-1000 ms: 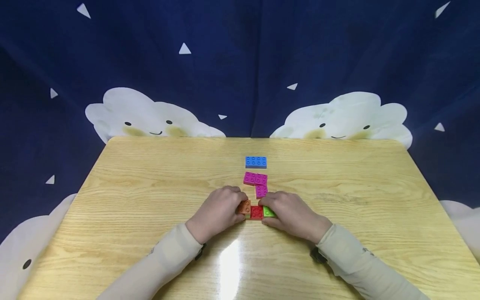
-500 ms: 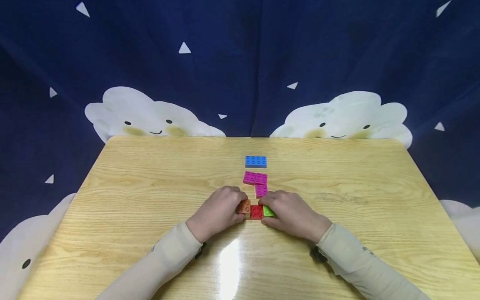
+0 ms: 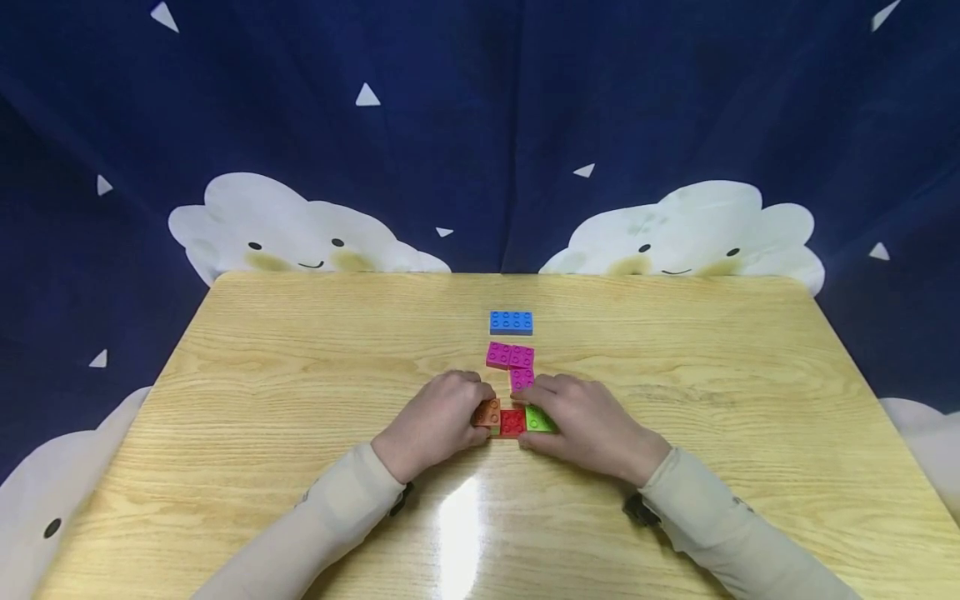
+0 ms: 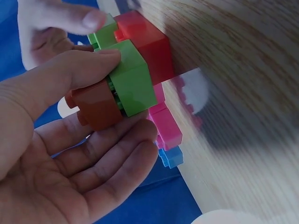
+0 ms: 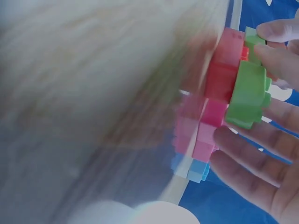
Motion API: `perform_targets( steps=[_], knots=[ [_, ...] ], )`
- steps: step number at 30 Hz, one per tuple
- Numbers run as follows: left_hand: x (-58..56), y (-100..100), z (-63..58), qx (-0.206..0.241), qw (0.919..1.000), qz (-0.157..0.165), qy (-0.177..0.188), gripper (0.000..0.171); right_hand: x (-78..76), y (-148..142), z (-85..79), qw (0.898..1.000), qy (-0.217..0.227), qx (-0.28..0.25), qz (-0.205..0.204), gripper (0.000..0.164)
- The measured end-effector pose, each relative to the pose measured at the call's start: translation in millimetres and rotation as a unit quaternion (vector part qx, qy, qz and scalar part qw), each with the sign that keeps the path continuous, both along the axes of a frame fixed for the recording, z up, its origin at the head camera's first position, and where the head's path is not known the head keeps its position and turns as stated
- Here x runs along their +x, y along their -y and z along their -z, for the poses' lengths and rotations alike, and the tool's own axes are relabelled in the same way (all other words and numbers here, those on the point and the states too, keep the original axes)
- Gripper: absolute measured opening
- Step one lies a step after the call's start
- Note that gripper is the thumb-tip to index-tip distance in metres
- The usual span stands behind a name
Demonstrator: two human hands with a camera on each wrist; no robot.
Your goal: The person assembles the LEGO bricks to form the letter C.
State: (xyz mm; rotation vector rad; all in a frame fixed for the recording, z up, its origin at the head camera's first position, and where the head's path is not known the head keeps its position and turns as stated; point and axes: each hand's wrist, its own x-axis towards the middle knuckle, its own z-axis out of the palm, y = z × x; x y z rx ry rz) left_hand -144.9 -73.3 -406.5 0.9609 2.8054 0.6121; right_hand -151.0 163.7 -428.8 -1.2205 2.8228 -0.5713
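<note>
My left hand (image 3: 442, 417) pinches a green brick (image 4: 133, 77) with an orange-brown brick (image 4: 98, 105) stacked on it; the thumb lies on the green one. This stack sits on the left end of a red brick (image 3: 513, 422), whose middle studs show. On the red brick's right end is another green brick (image 5: 247, 91). My right hand (image 3: 588, 425) is spread around that brick, thumb on the near side and fingers on the far side, with its studs showing between them. The right fingertips reach close to the nearest pink brick (image 3: 522, 379).
Two more pink bricks (image 3: 510, 355) lie side by side behind the nearest one. Farther back is a long blue brick (image 3: 512, 322). All rest on a wooden table (image 3: 337, 333), with a dark blue cloud-print curtain (image 3: 480, 125) beyond its back edge.
My right hand has spread its fingers wider around the right green brick, showing more of its top, and shifted slightly right. My left hand has kept its hold.
</note>
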Motion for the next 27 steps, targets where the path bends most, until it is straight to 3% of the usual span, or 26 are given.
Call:
perform_targets(
  steps=[6, 12, 19, 27],
  knots=[
    [-0.4, 0, -0.2, 0.007, 1.0, 0.0, -0.003, 0.022, 0.1, 0, -2.5, 0.997, -0.02, -0.068, -0.002, 0.044],
    [-1.0, 0, -0.2, 0.021, 0.9998, 0.002, -0.008, 0.022, -2.3, 2, 0.5, 0.986, -0.053, -0.137, -0.073, 0.035],
    [-1.3, 1, 0.8, 0.019, 0.9998, 0.005, -0.009, 0.023, -4.9, 9, 5.0, 0.983, -0.072, -0.128, -0.112, 0.032],
    [-1.2, 2, 1.1, 0.025, 0.9996, 0.006, -0.011, 0.022, -7.1, 15, 7.5, 0.984, -0.048, -0.129, -0.113, 0.026]
  ],
)
